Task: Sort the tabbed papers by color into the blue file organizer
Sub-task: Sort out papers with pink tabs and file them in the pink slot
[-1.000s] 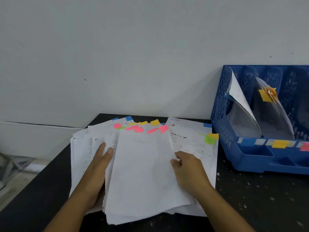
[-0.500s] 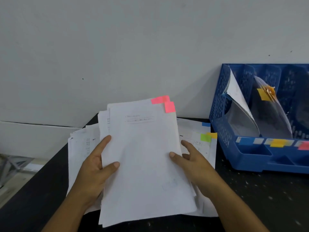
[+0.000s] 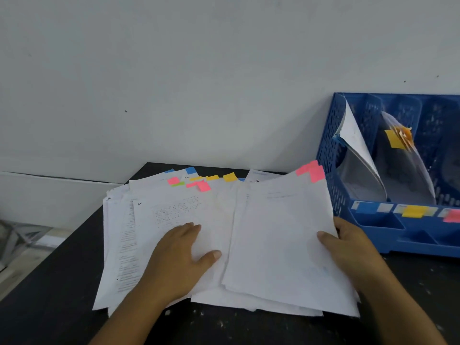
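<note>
Here the right hand grips the pink-tabbed sheets just beside the blue organizer, while the left hand lies flat, fingers straight, on the paper pile.

My two bare arms, nothing worn.

My left hand and right hand carry no gloves, rings or watch that I can see; both forearms are uncovered down to the frame's lower edge, with no sleeve cuff showing, and my nails are short.
</note>
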